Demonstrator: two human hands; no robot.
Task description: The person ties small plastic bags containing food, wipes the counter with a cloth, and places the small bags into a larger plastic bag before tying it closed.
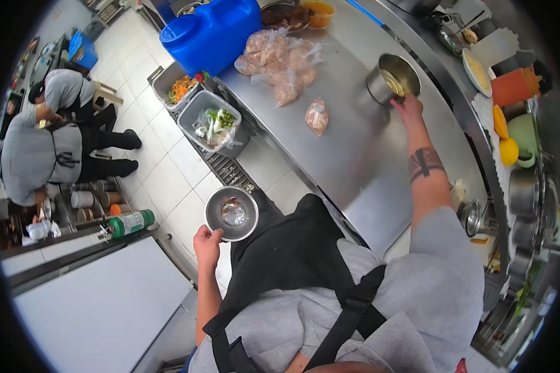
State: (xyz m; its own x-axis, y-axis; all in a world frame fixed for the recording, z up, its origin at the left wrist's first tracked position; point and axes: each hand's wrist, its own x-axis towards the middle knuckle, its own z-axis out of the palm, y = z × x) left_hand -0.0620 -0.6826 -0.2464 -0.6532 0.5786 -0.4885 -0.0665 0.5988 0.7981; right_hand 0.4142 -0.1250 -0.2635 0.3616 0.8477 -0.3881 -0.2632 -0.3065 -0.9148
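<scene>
My left hand (208, 244) grips the rim of a small metal bowl (245, 231), held over the floor at my left side; something clear and some brown bits lie in it. My right hand (408, 107) is at the near edge of a steel pot (407, 73), its fingers closed at the rim or handle. The pot is on the steel counter (361, 149) and has yellowish liquid at the bottom. Left of it on the counter lie one small plastic bag of pinkish food (317, 117) and a pile of similar bags (280, 59).
A blue jug (221, 37) stands at the counter's far left corner. Below are two grey bins (186, 115) with food scraps. Two people (43, 152) in grey shirts work at the far left. A white surface (106, 304) is at lower left; shelves with pots (524, 202) line the right.
</scene>
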